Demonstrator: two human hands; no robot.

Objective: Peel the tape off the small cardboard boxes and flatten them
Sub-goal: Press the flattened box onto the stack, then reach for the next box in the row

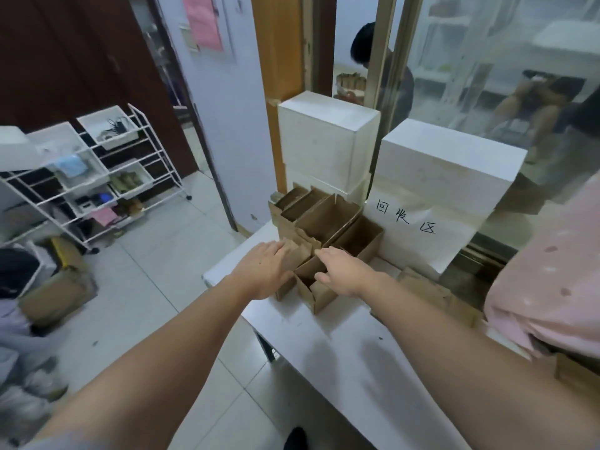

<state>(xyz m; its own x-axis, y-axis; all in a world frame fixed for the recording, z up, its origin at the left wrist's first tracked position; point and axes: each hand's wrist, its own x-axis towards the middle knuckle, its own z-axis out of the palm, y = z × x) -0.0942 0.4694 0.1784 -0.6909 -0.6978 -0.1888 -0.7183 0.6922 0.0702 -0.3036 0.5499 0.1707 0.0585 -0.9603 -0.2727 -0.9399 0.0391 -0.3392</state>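
Both hands reaching into open cardboard boxes [324, 228] — left hand [264, 271] flat on flap, right hand [345, 274] touching rim, neither clasping; boxes likely light, crushable — taking hold at flap edges

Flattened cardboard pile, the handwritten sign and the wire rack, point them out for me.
flattened cardboard pile [431, 292], head view, top sheet
handwritten sign [406, 216], head view, middle character
wire rack [156, 157], head view, right side frame

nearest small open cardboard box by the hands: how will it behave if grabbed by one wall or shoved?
The nearest open box is probably light: it looks empty, with thin walls. Gripped by one wall it would likely skew or fold rather than stay square, as its top flaps stand loose. Shoved, it should slide on the smooth white table, perhaps nudging the neighbouring boxes that it touches.
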